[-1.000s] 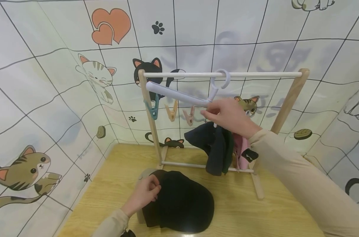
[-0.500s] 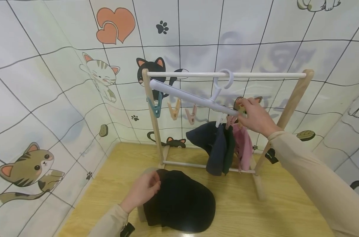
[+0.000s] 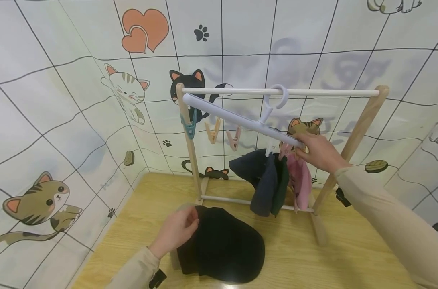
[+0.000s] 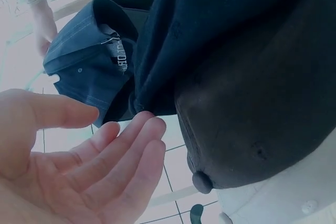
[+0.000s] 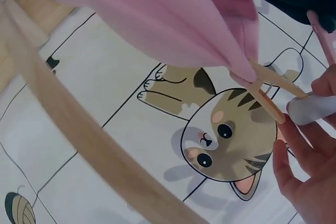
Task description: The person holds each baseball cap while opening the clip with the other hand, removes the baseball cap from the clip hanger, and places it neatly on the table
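A pale lilac hanger (image 3: 237, 116) hooks over the white rod and slants down to the right. At its lower end, my right hand (image 3: 321, 152) pinches the tip between thumb and fingers. Below hang a dark blue cap (image 3: 264, 190), a dark green cap (image 3: 281, 188) and a pink cap (image 3: 302, 180); a yellow clothespin (image 5: 265, 95) holds the pink one in the right wrist view. My left hand (image 3: 175, 230) hovers with relaxed fingers beside a black cap (image 3: 231, 245) on the table. Under that cap lie a brown cap (image 4: 252, 103) and a pale cap (image 4: 283, 195).
Teal (image 3: 190, 125), yellow (image 3: 213, 131) and pink clothespins (image 3: 234, 139) hang unloaded under the hanger's raised left side. The wooden rack (image 3: 359, 124) stands on the wood-grain table (image 3: 157, 188). A cat-print sheet (image 3: 248, 32) covers the walls behind and beside it.
My right hand has moved from the hanger's middle to its right end and slightly down. That end has dipped a little. The left hand stays by the black cap.
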Available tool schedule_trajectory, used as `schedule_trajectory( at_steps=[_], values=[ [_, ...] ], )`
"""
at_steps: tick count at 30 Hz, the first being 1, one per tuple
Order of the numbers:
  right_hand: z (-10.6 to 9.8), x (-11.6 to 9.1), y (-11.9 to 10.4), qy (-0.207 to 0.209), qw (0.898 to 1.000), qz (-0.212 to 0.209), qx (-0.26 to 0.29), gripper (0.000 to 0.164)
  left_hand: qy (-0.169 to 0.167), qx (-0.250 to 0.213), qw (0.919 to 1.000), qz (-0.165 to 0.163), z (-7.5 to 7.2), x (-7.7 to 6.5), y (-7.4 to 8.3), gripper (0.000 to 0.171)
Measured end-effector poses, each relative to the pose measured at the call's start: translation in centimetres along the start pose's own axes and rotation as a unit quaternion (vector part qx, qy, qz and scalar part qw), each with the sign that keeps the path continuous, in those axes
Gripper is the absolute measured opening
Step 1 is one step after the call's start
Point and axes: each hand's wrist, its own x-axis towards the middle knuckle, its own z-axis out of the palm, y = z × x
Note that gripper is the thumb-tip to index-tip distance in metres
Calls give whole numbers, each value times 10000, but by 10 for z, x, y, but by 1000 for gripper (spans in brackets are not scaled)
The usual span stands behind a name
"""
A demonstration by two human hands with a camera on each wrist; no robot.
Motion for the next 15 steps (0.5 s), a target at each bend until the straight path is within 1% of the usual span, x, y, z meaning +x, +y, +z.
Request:
schedule_trajectory(
  at_steps=[5,8,12,15],
  values=[
    [-6,-8,-3,175,9994,-89,-300,35,-27,126,9999,33,3,5,1,19],
    [-12,-13,-5,262,9986,-57,-453,34,-22,160,9999,31,4,7,1,19],
    [-21,-19,-8,264,9981,75,-556,37,62,97,9999,14,4,9,3,18],
    [-27,-23,-6,299,9976,44,-626,38,104,47,9999,-73,4,11,3,16]
  ],
)
